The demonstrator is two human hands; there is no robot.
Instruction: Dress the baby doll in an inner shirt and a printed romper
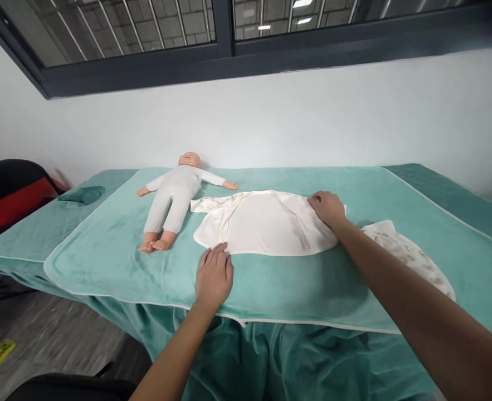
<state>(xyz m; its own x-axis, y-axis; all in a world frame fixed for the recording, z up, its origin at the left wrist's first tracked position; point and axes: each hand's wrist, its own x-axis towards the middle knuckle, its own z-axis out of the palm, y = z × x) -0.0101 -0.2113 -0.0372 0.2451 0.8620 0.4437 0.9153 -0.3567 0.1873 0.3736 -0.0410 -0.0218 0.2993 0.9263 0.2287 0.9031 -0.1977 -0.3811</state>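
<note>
A white baby top point(266, 223) lies spread flat on the green mat point(116, 239), plain side up, with a patterned sleeve reaching left. My left hand point(214, 275) rests palm down at its lower left edge, fingers stretched out and touching the hem. At the top's right end, my right hand point(326, 207) has its fingers curled on the cloth; the fingertips are partly hidden. Left of the top, a baby doll point(176, 192) in a white body lies on its back with arms spread. One of its hands is close to the patterned sleeve.
A second white patterned garment point(410, 256) lies at the right, partly behind my right forearm. A white wall point(271, 122) and a dark-framed window point(224, 55) stand behind the bed. A black and red chair point(18, 200) is at the left.
</note>
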